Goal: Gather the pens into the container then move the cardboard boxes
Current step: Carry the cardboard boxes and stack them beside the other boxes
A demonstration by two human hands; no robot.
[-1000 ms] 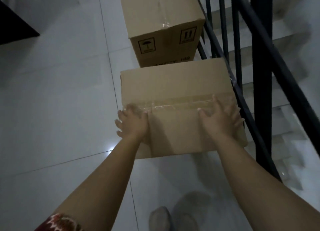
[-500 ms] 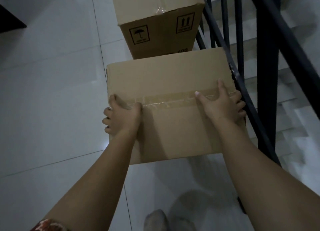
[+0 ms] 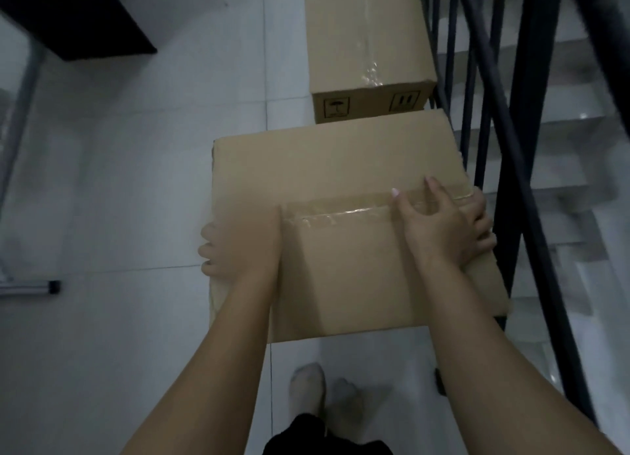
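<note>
Pale floor tiles [image 3: 112, 188] fill the scene, and a dark stair railing [image 3: 504, 168] runs along the right side, with steps seen going down behind it. Against this railing a taped cardboard box [image 3: 347, 168] is held between both hands, with its right edge just beside the bars. Its long axis is laid across the body, from left to right, and the tape seam follows the same line. The left hand [image 3: 231, 246] is wrapped around the left edge of the box, with the fingers curled over the side; the palm is partly hidden by blur. The right hand [image 3: 446, 222] is pressed on the top near the right edge, with thumb and forefinger on the tape and the other fingers bent over the side next to the railing. A second cardboard box [image 3: 368, 45] is standing on the floor further along the railing, directly beyond the held box and apparently touching or nearly touching it. Very little room is judged to be left on the railing side, so the held box can probably be guided more easily toward the open tiles. No pens and no container are seen.
</note>
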